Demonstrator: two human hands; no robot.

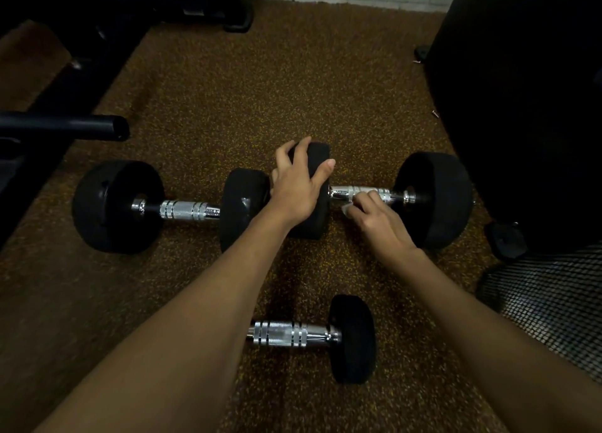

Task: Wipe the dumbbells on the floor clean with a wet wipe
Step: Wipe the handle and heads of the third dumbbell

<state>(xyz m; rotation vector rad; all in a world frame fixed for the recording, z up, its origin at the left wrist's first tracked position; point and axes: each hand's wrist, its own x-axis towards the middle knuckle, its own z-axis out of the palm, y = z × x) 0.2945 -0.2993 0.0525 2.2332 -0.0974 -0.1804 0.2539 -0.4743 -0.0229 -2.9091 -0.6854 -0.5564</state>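
You've got a brown speckled floor [202, 83] filling most of the view, with a big black shape [521, 90] standing along the right side and a black frame [65, 87] with a black tube [65, 127] poking in from the left. There's a bit of mesh fabric [553, 302] in the lower right corner too.

Three dumbbells lie on the floor. The left dumbbell [185, 209] and the right dumbbell [436, 201] sit end to end in a row across the middle, their inner weights just about touching. The near dumbbell [353, 338] lies closer to you, well apart from the other two, and your left forearm covers its left end.

Your hands are apart but both on the right dumbbell. Your left hand [298, 188] grips the top of its inner weight, fingers spread over the far edge and thumb on the handle side. Your right hand [378, 224] is curled at the chrome handle, pinching a wet wipe [346, 208] against the bar; only a small white corner of it shows by your thumb.
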